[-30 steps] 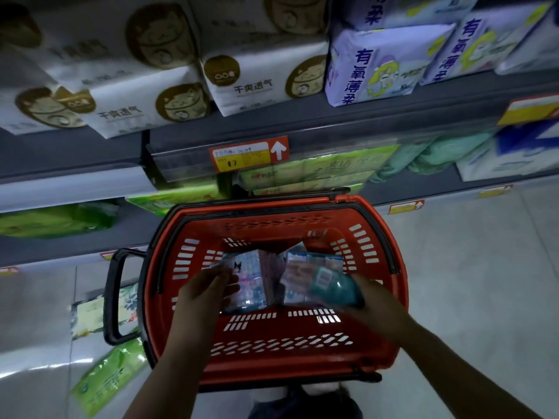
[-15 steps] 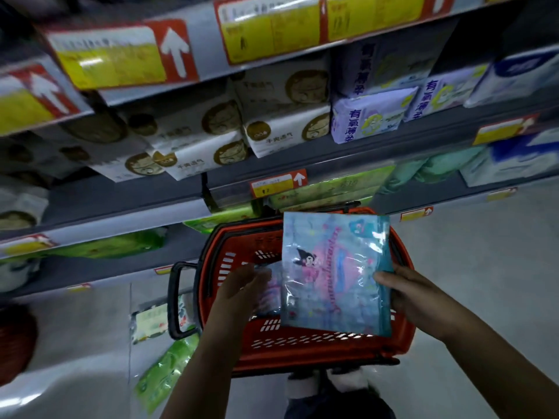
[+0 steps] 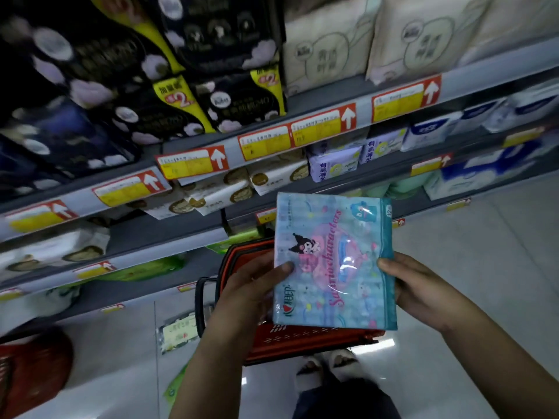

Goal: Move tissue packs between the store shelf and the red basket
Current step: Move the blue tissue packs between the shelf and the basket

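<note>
The left hand [image 3: 251, 285] and right hand [image 3: 420, 287] pinch the side edges of the flat blue cartoon tissue pack [image 3: 334, 261], thumbs in front, high over the red plastic basket [image 3: 305, 340], probably to reach the grey shelf [image 3: 178, 237].

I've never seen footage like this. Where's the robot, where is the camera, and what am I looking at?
There is no robot here: these are a person's two bare hands. The single picture comes from a wide-angle camera worn on the person's head, looking forward and down, which is why the shelves look bent. The left hand and the right hand together hold a blue tissue pack printed with cartoon characters, each gripping one side with the thumb on the front. Below it is the red basket, mostly hidden by the pack. Behind are store shelves stocked with packs: black packs up top, cream packs beside them, and red-and-yellow price labels along the edges.
</note>
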